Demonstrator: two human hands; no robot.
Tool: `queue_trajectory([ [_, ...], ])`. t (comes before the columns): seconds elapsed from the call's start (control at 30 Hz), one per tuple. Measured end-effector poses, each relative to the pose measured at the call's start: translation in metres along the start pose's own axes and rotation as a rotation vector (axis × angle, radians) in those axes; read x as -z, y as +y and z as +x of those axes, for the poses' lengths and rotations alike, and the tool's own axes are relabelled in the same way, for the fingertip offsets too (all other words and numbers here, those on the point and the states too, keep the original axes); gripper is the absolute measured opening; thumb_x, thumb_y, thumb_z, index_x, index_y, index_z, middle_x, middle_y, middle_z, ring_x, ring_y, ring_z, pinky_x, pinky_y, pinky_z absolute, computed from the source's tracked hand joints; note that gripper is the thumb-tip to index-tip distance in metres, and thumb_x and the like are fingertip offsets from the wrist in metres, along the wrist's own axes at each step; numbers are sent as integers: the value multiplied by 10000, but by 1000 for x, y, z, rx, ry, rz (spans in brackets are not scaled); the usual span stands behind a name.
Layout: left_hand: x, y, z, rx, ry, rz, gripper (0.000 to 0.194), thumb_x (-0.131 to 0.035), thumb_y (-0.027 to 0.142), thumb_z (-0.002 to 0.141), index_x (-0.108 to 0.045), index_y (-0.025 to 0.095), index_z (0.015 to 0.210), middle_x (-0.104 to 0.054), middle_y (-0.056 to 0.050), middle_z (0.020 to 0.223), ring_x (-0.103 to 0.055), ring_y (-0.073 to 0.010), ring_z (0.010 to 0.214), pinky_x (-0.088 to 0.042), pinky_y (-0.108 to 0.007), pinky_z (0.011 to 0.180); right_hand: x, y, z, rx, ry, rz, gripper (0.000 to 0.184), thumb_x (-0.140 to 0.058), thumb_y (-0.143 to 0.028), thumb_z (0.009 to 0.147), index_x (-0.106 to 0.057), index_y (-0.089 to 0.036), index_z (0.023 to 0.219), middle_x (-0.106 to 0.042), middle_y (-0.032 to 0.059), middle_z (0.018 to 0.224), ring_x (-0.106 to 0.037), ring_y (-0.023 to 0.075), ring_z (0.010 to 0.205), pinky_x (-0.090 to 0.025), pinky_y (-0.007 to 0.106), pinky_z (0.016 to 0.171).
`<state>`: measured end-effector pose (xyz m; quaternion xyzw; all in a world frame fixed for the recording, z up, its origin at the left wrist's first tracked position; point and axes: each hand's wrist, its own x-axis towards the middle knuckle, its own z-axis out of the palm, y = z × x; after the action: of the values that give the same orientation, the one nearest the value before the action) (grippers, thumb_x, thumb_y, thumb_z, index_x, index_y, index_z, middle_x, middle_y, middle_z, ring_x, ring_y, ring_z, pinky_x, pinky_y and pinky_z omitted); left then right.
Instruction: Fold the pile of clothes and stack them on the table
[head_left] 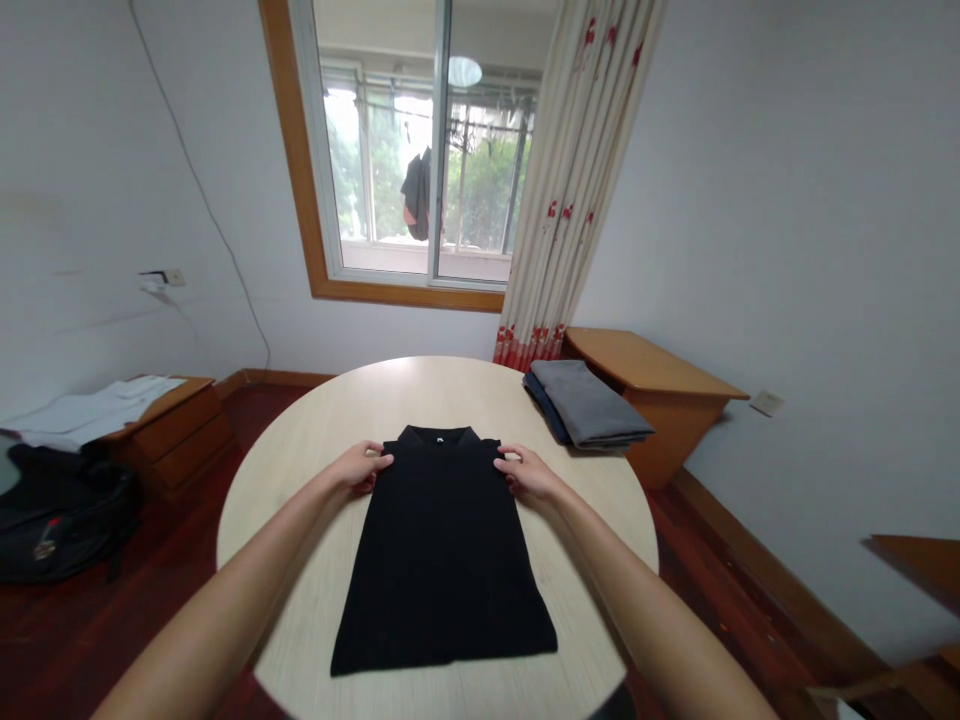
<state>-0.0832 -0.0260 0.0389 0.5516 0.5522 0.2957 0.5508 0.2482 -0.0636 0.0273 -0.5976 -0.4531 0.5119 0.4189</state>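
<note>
A black collared shirt (446, 560) lies flat on a round pale wooden table (300, 470), its sides folded under into a long panel. Its collar (439, 437) points away from me, and the hem is nearest. My left hand (361, 467) pinches the shirt's left shoulder corner, thumb on top and fingers curled below. At the opposite shoulder corner, my right hand (527, 471) grips the cloth in the same way. The undersides of both grips are hidden.
Folded grey and dark blue garments (592, 400) are stacked at the table's back right. Behind them stands a wooden desk (652, 365) by the curtain (574, 200). To the left are a low wooden cabinet (187, 440) with papers and a black bag (67, 510).
</note>
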Motion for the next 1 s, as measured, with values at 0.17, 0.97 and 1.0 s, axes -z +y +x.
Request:
queue_trajectory([
  [0.17, -9, -8, 28, -40, 68, -68, 494, -792, 424, 675, -638, 164, 1067, -464, 67, 521, -368, -68, 401, -256, -212, 419, -13, 12, 33, 110, 35, 109, 327, -731, -178, 683, -655, -155, 1000, -494, -68, 588, -436, 69, 477, -325, 189, 434],
  [0.97, 8, -33, 20, -159, 231, 462, 540, -643, 473, 787, -562, 128, 1193, -602, 3, 644, -608, -207, 580, -432, -289, 559, 6, 27, -5, 496, 149, -692, 523, -584, -376, 870, -559, -142, 1338, -589, 166, 1262, -594, 256, 1109, -445, 403, 1007],
  [1.0, 6, -35, 13, -111, 179, 478, 535, -643, 468, 793, -553, 128, 1196, -610, 0, 652, -604, -206, 561, -424, -286, 535, 4, 28, -16, 469, 120, -729, 527, -596, -383, 869, -566, -147, 1339, -603, 161, 1230, -600, 258, 1100, -450, 398, 1001],
])
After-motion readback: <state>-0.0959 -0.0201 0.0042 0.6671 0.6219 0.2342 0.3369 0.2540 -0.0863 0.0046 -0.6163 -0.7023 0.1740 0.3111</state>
